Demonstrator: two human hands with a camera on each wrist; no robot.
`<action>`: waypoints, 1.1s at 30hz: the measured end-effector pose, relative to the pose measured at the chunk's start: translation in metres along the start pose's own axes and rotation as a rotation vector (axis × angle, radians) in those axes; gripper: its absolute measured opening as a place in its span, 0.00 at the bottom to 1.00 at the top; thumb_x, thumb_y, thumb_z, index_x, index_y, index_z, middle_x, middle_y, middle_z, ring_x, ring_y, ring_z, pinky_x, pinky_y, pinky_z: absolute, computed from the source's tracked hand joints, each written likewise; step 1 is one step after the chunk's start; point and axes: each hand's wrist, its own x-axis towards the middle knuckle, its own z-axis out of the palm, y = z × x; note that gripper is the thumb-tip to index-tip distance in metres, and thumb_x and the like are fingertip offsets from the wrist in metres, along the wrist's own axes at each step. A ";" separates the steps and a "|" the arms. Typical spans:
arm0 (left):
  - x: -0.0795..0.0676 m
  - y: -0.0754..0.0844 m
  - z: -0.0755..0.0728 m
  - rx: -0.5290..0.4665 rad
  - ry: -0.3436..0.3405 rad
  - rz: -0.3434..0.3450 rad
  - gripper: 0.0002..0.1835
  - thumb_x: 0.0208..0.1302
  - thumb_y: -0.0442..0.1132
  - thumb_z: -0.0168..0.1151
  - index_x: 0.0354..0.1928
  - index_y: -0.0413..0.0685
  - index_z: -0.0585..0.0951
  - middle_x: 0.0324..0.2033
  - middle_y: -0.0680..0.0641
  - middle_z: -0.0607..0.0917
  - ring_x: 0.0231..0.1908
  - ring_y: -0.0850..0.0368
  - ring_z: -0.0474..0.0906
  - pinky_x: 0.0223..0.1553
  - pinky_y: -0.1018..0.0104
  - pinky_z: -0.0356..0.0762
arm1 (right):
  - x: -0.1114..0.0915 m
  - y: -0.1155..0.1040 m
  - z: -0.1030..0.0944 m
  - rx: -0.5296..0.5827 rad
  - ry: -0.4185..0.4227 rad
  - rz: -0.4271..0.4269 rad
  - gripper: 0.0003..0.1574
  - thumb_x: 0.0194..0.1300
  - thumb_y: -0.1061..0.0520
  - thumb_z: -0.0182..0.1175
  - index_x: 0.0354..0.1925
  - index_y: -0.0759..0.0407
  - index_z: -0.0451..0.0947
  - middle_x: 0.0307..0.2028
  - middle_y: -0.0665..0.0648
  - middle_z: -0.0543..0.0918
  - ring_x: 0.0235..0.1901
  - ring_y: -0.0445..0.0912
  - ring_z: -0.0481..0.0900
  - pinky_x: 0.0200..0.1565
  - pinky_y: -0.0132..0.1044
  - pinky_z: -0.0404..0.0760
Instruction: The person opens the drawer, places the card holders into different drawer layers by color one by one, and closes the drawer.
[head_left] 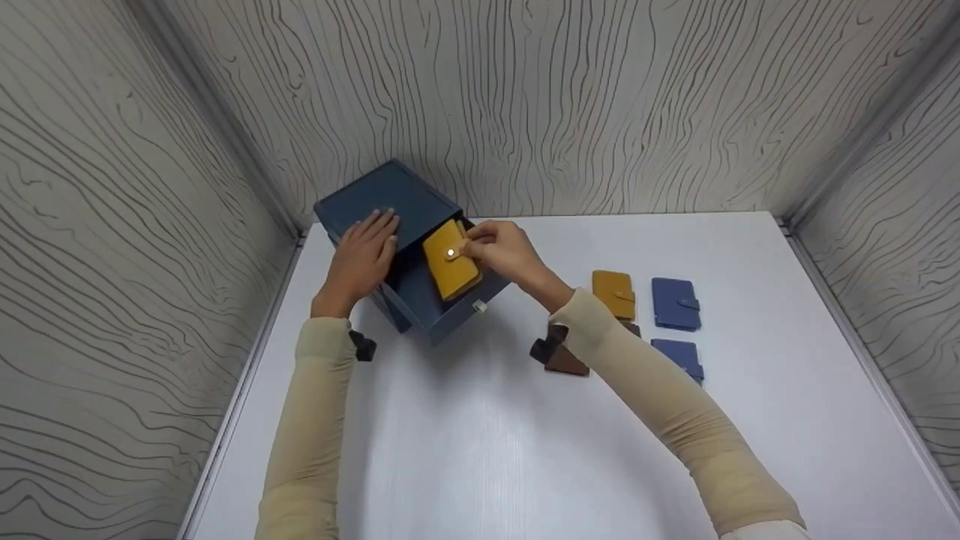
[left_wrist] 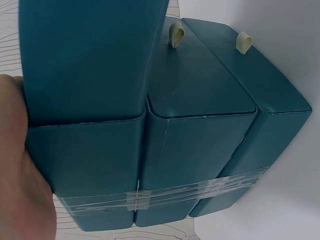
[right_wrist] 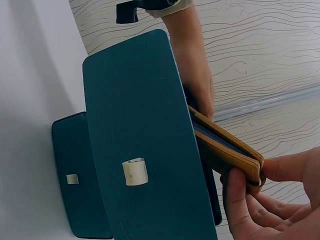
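A dark teal drawer box (head_left: 386,196) stands at the back left of the table, its top drawer (head_left: 431,330) pulled out. Flat on the box's top lies my left hand (head_left: 361,259), fingers spread and straight. My right hand (head_left: 506,251) pinches a yellow snap-strap wallet (head_left: 448,274) by its strap side, over the open drawer. In the right wrist view, thumb and fingers grip the end of the wallet (right_wrist: 230,155), which tilts down behind the drawer front (right_wrist: 135,115). The left wrist view shows the lower drawers (left_wrist: 200,75) shut, each with a cream pull loop.
Right of the box lie another yellow wallet (head_left: 611,291), two blue wallets (head_left: 673,301) and a brown one (head_left: 568,364), partly hidden by my right arm. Clear tape (left_wrist: 170,197) wraps the box. Wood-grain patterned walls (head_left: 525,105) enclose the table.
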 end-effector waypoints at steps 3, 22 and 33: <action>0.000 0.000 0.000 -0.002 0.001 0.000 0.29 0.89 0.50 0.36 0.84 0.48 0.62 0.84 0.47 0.61 0.85 0.46 0.52 0.86 0.44 0.46 | -0.001 -0.001 0.004 -0.017 -0.015 -0.005 0.20 0.75 0.54 0.67 0.58 0.64 0.84 0.53 0.62 0.89 0.49 0.51 0.90 0.52 0.41 0.92; -0.001 0.001 0.002 -0.012 0.024 -0.010 0.29 0.89 0.51 0.37 0.83 0.49 0.63 0.83 0.47 0.62 0.85 0.47 0.53 0.86 0.44 0.46 | -0.002 0.004 0.016 -0.224 -0.033 -0.114 0.15 0.76 0.64 0.59 0.57 0.66 0.85 0.50 0.63 0.90 0.45 0.52 0.92 0.48 0.41 0.92; -0.001 0.000 0.002 -0.003 0.027 -0.008 0.29 0.89 0.51 0.36 0.83 0.50 0.63 0.83 0.48 0.62 0.85 0.47 0.53 0.86 0.45 0.47 | -0.001 0.010 0.005 -0.295 0.025 -0.139 0.13 0.75 0.62 0.61 0.52 0.62 0.88 0.49 0.61 0.91 0.46 0.51 0.89 0.50 0.44 0.91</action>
